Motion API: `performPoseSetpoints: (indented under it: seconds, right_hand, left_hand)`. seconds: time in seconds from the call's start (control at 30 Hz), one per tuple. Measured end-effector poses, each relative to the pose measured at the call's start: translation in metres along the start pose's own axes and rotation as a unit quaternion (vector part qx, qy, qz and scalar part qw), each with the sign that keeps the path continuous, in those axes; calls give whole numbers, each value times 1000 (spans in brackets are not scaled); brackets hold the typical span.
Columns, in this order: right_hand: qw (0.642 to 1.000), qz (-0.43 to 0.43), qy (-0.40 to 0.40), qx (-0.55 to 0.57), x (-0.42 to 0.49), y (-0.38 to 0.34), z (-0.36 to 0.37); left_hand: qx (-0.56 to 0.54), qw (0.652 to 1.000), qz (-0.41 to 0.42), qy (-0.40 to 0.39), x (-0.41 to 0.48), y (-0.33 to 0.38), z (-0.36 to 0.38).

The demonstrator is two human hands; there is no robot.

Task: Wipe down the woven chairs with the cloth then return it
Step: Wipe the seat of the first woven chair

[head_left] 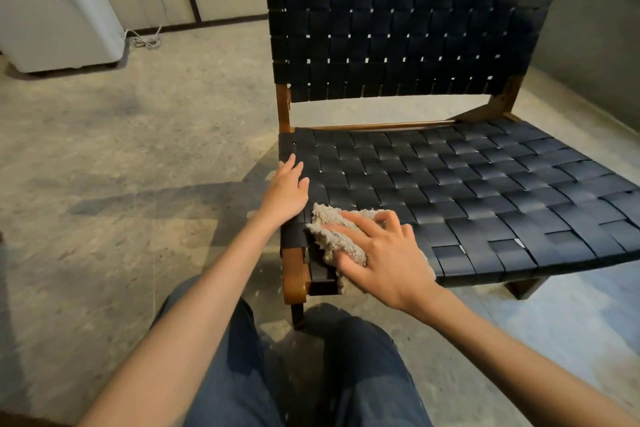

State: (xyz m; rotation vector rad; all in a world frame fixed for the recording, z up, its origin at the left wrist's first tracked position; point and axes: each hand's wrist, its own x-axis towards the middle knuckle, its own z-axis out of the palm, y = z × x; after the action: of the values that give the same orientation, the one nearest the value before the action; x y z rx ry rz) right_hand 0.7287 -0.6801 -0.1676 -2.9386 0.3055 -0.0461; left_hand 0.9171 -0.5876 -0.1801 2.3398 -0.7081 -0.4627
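Now, a shaggy beige cloth (334, 236) is pressed on the dark woven chair (485, 191) by the right hand (388, 253), fingers spread. At ten o'clock, the left hand (287, 191) is laid flat, fingers straight, empty.

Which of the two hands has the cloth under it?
The right hand, fingers spread on the beige cloth; the left hand rests bare on the woven seat.

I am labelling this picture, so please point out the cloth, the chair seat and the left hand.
cloth (343, 246), head view, fluffy part between finger and thumb.
chair seat (467, 191), head view, bare woven straps mid-seat.
left hand (287, 192), head view, back of the hand.
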Motion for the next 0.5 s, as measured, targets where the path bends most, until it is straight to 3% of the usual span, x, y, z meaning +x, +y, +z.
performPoseSetpoints:
  seconds: [0.17, 0.5]
  right_hand:
    - [999, 50, 9, 5, 50, 13, 19]
    - [992, 111, -12, 54, 201, 58, 66]
  left_hand:
    - [106, 994, -5, -4, 17, -7, 8]
    - [197, 980, -2, 9, 64, -15, 18]
